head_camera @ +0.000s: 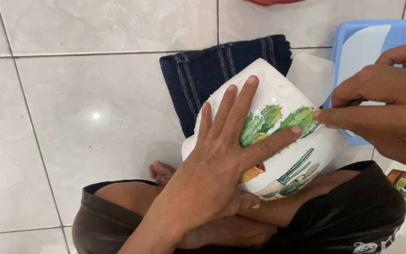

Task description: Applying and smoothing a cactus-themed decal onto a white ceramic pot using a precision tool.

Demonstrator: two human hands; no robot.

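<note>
White pot sits pinned under flat open left hand, right hand pinching thin tool at cactus cutout; heavy pressure could tear damp paper.

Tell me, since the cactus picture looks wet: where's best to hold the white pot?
Probably by the bare white wall of the pot, from the far side near the cloth: it lies tilted on the lap, and the left hand already covers the near side.
</note>
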